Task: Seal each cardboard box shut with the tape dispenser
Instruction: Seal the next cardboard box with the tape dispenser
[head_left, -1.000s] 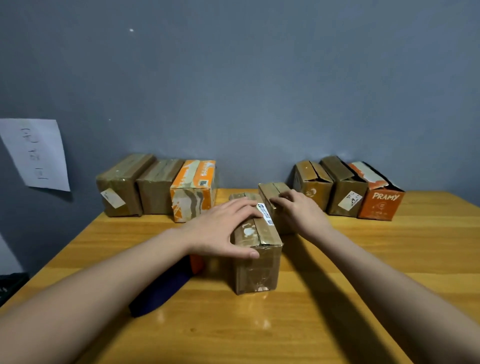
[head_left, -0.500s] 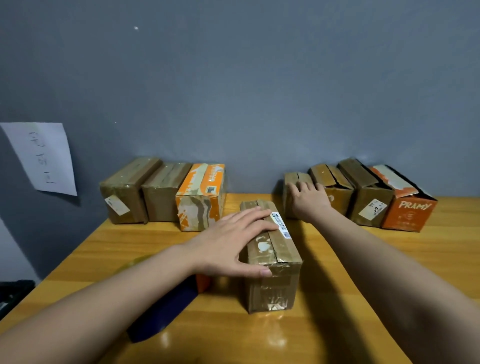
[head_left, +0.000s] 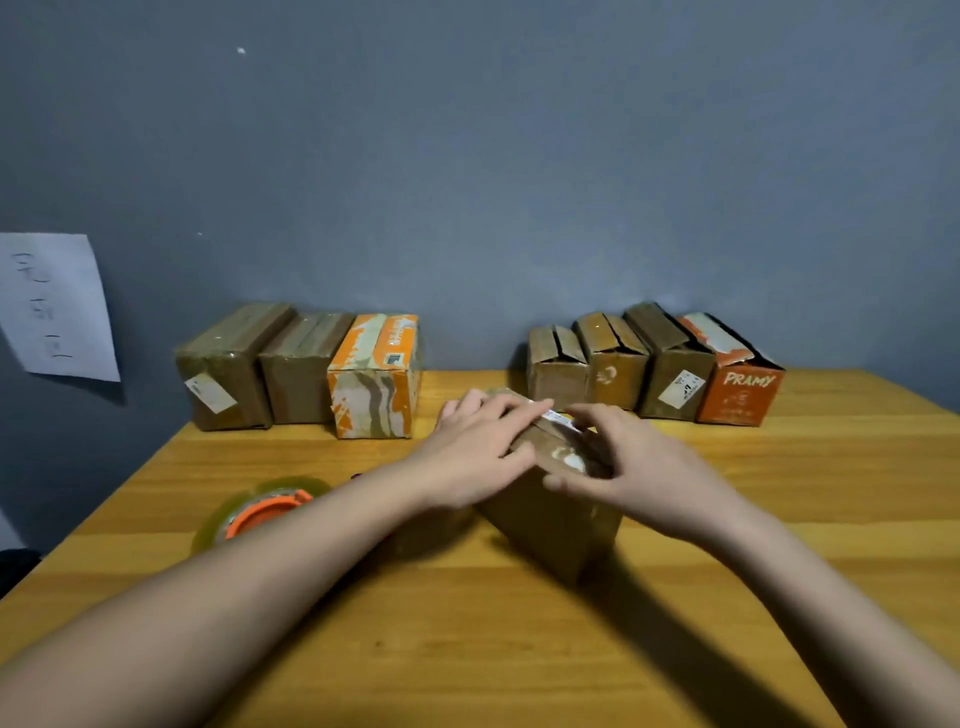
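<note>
Head view: both hands bear on one brown box (head_left: 545, 514) at the table's (head_left: 519, 649) middle, probably steadying its flaps for taping. Left hand (head_left: 480, 457) lies flat with straight fingers on top; right hand (head_left: 634, 467) curls round the near top edge. Tape dispenser (head_left: 262, 512) lies left of the left forearm (untouched).

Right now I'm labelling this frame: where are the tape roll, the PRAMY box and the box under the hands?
tape roll (head_left: 260, 512): head view, orange core.
PRAMY box (head_left: 740, 397): head view, orange front face.
box under the hands (head_left: 550, 525): head view, near side face.
</note>
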